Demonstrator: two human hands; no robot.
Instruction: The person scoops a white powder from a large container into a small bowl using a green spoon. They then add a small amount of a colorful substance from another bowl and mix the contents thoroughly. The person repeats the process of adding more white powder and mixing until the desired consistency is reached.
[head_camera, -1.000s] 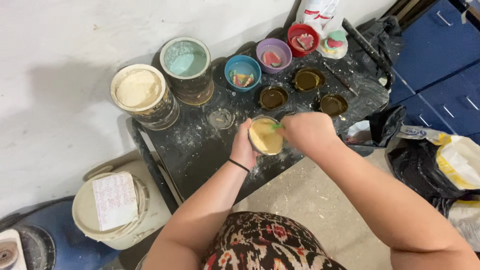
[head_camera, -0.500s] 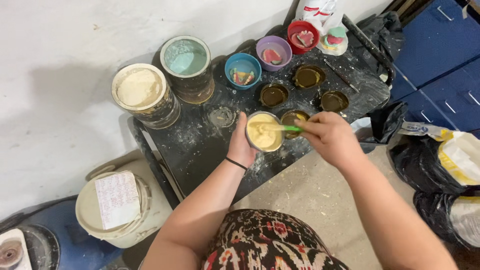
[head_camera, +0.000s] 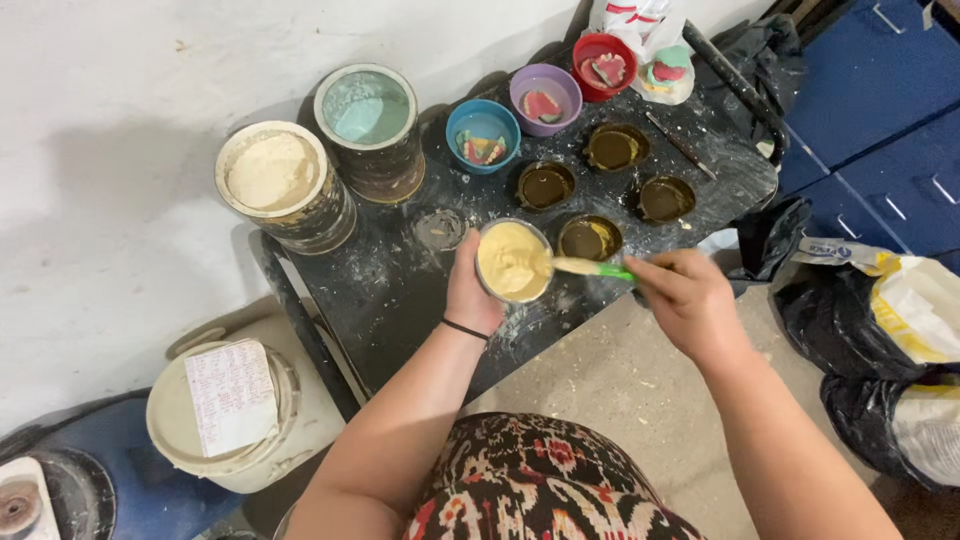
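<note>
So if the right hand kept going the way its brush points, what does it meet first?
The right hand points its green-handled brush leftward into the small pot of yellow paste, held by the left hand; the bristles look already at its rim.

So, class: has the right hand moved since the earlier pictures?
Yes. The right hand has drawn back rightward, off the cup of yellow paste, and now lies past the dark pot, holding the brush.

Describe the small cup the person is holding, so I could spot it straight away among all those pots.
On the black paint-spattered cart, look at its near edge, where the left hand grips a small cup. Unlike the dark-filled cups behind it, it holds pale yellow paste.
</note>
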